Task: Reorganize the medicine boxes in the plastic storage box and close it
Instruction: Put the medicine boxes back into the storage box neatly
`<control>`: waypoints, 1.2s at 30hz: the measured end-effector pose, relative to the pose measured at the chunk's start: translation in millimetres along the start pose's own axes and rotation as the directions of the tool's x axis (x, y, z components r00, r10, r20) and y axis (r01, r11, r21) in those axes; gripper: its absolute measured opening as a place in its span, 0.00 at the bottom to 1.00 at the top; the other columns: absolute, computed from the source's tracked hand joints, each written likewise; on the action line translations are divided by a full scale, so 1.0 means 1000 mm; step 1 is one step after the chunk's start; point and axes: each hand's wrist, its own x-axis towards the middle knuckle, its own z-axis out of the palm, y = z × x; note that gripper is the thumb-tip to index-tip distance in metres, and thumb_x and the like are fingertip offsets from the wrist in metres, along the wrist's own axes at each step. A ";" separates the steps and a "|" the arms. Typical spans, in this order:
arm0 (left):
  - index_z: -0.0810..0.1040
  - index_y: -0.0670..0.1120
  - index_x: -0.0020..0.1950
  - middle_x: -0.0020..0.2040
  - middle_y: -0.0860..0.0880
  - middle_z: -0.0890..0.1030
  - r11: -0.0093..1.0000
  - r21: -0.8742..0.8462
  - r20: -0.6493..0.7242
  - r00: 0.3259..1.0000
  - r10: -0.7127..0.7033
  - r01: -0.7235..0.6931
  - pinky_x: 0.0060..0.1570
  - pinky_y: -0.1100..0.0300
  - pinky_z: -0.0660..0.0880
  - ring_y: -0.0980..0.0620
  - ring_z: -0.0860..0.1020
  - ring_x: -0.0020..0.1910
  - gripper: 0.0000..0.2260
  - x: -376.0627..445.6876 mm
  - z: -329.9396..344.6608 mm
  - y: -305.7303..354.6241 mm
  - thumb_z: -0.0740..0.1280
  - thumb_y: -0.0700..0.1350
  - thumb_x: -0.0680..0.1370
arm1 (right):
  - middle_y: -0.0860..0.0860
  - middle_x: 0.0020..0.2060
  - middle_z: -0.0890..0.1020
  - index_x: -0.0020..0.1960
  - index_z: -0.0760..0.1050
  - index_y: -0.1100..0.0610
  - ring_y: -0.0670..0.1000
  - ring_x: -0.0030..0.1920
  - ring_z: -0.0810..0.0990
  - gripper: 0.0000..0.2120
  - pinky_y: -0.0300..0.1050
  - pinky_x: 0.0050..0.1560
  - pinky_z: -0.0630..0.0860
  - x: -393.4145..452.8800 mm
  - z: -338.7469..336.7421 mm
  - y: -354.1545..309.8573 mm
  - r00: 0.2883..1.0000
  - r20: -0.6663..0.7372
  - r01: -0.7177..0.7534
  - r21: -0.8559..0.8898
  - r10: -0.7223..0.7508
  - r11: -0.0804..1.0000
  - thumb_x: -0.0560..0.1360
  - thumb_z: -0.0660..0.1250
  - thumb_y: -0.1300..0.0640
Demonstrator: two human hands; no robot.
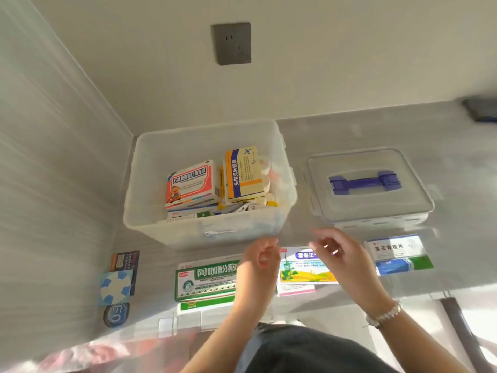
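A clear plastic storage box (150, 211) stands open on the grey counter in the corner. Inside lie a red and white medicine box (192, 184), a yellow and blue one (243, 173) and several more beneath. Its clear lid (371, 208) with a blue handle (364, 181) lies to the right. In front of the box lie a green box (207, 281), a yellow-green box (304, 267) and a blue and white box (398, 254). My left hand (258, 265) and my right hand (338, 254) hover above these, fingers loosely curled, holding nothing.
At the left front lie a dark packet (125, 261), a blue and white packet (115, 288) and a round blue item (115, 314). A wall socket (232, 43) is on the back wall. A dark object (481, 109) sits at the far right.
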 end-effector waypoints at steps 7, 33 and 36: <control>0.75 0.45 0.60 0.52 0.48 0.79 0.975 0.198 -0.018 0.995 -0.101 0.103 0.50 0.57 0.74 0.50 0.76 0.52 0.12 0.011 0.049 -0.043 0.63 0.44 0.77 | 0.54 0.48 0.82 0.56 0.78 0.57 0.52 0.47 0.79 0.19 0.41 0.52 0.74 -0.004 0.005 0.074 0.994 -0.025 -0.109 -0.223 0.106 0.969 0.67 0.75 0.55; 0.71 0.48 0.54 0.44 0.56 0.78 0.965 -0.040 -0.050 0.964 -0.261 0.259 0.40 0.66 0.73 0.57 0.78 0.43 0.09 -0.015 0.087 -0.040 0.64 0.49 0.77 | 0.54 0.47 0.82 0.57 0.73 0.60 0.48 0.41 0.79 0.16 0.32 0.34 0.73 -0.013 -0.018 0.098 0.983 -0.008 -0.181 -0.151 0.182 0.972 0.74 0.66 0.52; 0.73 0.48 0.52 0.42 0.54 0.79 0.966 -0.131 -0.091 0.967 -0.236 0.223 0.36 0.68 0.71 0.57 0.77 0.39 0.08 -0.017 0.080 -0.025 0.65 0.50 0.77 | 0.50 0.46 0.82 0.57 0.70 0.53 0.47 0.41 0.81 0.15 0.36 0.34 0.75 -0.012 -0.027 0.083 0.970 -0.009 -0.240 0.077 0.241 0.968 0.73 0.66 0.49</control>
